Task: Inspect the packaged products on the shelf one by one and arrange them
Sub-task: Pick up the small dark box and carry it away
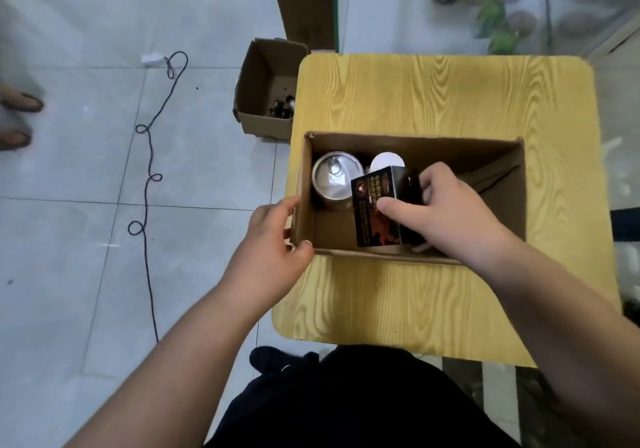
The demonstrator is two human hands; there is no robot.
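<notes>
Right hand [446, 212] fingers [433, 177] pinch black packet [374, 205], held inside cardboard box [415, 140] | left hand [270, 240] grips box's near-left corner | tin can [334, 177], white lid [388, 162] at far left inside | box on yellow table [450, 94]

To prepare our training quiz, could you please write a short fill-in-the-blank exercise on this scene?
1. The right hand holds a ____ packet.
2. The left hand grips the ____ wall of the cardboard box.
3. The box stands on a ____ table.
4. The metal can stands ____ the box.
Missing words: black; left; yellow; inside.
</notes>
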